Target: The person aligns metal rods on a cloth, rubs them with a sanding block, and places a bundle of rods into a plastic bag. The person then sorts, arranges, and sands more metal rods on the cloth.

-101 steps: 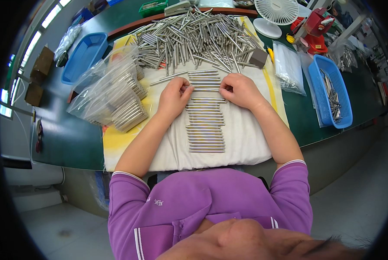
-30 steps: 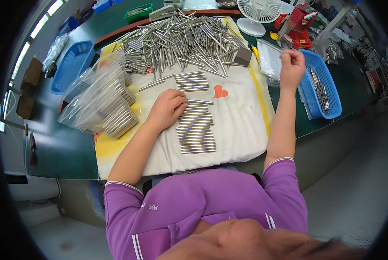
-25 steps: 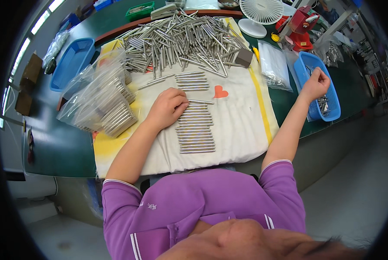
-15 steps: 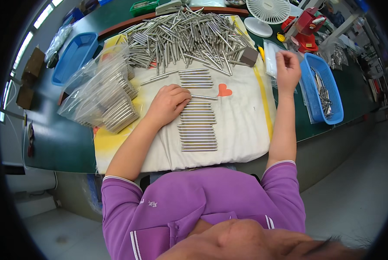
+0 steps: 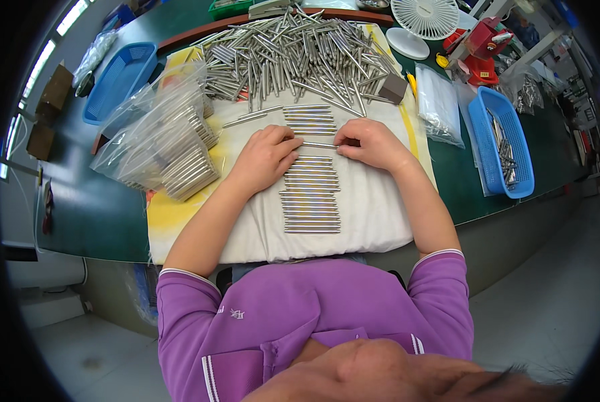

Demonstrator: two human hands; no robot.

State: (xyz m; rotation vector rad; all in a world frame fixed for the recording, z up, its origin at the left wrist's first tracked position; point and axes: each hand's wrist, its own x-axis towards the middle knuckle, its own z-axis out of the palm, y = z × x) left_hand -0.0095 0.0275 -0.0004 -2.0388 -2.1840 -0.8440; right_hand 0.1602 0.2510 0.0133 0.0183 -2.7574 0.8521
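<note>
A single slim metal rod (image 5: 319, 145) lies crosswise between my hands over the white cloth (image 5: 384, 211). My left hand (image 5: 266, 161) has its fingers closed at the rod's left end. At the other end, my right hand (image 5: 374, 146) pinches the rod between thumb and fingertips. Just beyond it is a short row of rods (image 5: 310, 120) laid side by side. Nearer to me, two more rows (image 5: 311, 175) lie parallel, one below the other. A few loose rods (image 5: 253, 117) rest beyond my left hand.
A large heap of rods (image 5: 286, 63) covers the cloth's far part, beside a grey block (image 5: 393, 88). Clear bags of rods (image 5: 189, 164) stand at left, near a blue tray (image 5: 92, 110). At right are flat plastic bags (image 5: 439, 100), a blue basket (image 5: 493, 171) and a fan (image 5: 425, 17).
My right hand has come left from the flat plastic bags to the right end of the single rod. My left hand has stayed at the rod's left end.
</note>
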